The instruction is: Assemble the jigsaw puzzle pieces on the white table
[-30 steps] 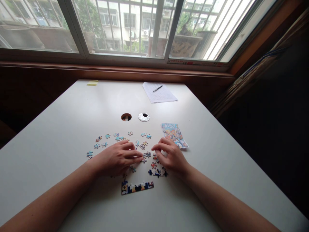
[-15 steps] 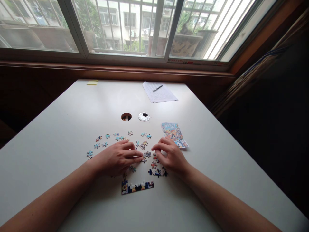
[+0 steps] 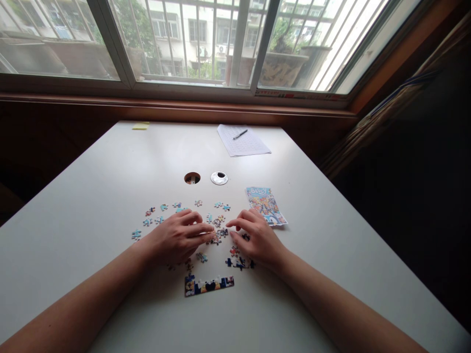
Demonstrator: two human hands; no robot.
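Observation:
Jigsaw puzzle pieces [image 3: 218, 236] lie loosely clustered between my two hands. My left hand [image 3: 181, 235] reaches in from the left, fingers stretched and apart, with its fingertips at the edge of this cluster; whether they touch a piece is hard to tell. My right hand [image 3: 257, 235] hovers on the other side, index finger and thumb apart with nothing visible between them. Nearer to me lies a joined strip of puzzle pieces [image 3: 209, 286], dark with a straight lower edge. Just beyond it, some dark blue and white pieces [image 3: 240, 263] lie partly beside my right wrist.
A colourful picture sheet [image 3: 265, 203] lies past my right hand. Light blue pieces [image 3: 147, 222] are scattered at the left. Farther off are a table hole [image 3: 192, 178], its round metal cover [image 3: 219, 178], papers [image 3: 245, 143] with a pen [image 3: 240, 134], and yellow sticky notes [image 3: 140, 126].
My left fingertips have drawn back slightly to the left and up from the cluster. My right hand has shifted slightly left, its index finger stretched toward the pieces.

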